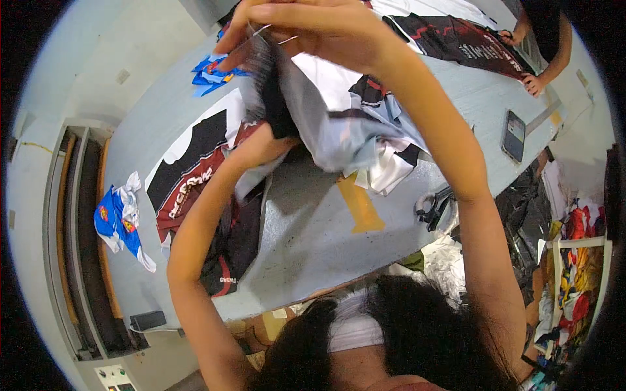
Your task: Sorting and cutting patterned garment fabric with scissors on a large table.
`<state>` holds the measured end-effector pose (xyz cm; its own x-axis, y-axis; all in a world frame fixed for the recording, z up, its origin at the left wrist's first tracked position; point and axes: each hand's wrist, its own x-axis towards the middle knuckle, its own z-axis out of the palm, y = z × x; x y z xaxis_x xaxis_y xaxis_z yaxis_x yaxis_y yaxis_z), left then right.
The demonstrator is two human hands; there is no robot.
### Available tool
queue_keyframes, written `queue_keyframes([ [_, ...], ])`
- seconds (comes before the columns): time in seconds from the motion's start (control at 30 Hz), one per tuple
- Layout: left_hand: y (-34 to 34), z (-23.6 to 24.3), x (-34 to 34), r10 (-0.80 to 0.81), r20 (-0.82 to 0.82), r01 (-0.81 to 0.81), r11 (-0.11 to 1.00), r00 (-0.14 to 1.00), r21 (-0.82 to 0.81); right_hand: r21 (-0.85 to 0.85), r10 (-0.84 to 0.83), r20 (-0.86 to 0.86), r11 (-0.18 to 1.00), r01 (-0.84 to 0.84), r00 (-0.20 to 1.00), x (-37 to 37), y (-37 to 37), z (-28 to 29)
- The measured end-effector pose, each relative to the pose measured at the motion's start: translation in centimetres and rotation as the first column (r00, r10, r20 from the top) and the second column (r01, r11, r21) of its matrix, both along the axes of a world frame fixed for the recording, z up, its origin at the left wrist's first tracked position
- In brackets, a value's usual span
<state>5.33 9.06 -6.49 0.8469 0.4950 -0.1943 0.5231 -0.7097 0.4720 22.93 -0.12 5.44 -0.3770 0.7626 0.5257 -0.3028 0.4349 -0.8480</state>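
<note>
A pale grey and black piece of fabric (pixel 317 127) hangs over the table, smeared by motion. My right hand (pixel 303 29) grips its upper end high at the top of the view, fingers curled over; thin shiny loops show by the fingers, too blurred to name. Lower down, my left hand (pixel 268 144) is closed on the dark side of the same cloth, its fingers mostly hidden behind it. Under my left forearm lies a black and maroon printed jersey panel (pixel 189 186). White and black cut fabric pieces (pixel 391 171) lie right of the held cloth.
Scissors (pixel 430 208) with dark handles lie near the table's front edge; a phone (pixel 514 135) lies farther right. Blue printed scraps (pixel 120 218) sit at left. Another person's hand (pixel 533 85) rests on a dark printed panel (pixel 450 45). Fabric-filled shelves (pixel 577 287) stand right.
</note>
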Motion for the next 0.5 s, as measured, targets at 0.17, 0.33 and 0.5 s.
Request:
queue_keyframes([
  [0.17, 4.9, 1.8, -2.7, -0.064, -0.066, 0.014, 0.816, 0.996, -0.577, 0.02, -0.404, 0.595, 0.871, 0.49, 0.694, 10.3, -1.8, -7.4],
  [0.33, 15.4, 8.3, -1.2, 0.553, -0.022, -0.547, 0.816, 0.833, -0.187, 0.168, -0.247, 0.964, 0.857, 0.486, 0.102, 14.5, -7.6, -20.0],
  [0.5, 29.4, 18.8, -1.3, 0.365, 0.805, -0.316, 0.919, 0.467, -0.233, 0.106, -0.335, 0.901, 0.786, 0.609, 0.276, 14.4, -6.1, -19.3],
])
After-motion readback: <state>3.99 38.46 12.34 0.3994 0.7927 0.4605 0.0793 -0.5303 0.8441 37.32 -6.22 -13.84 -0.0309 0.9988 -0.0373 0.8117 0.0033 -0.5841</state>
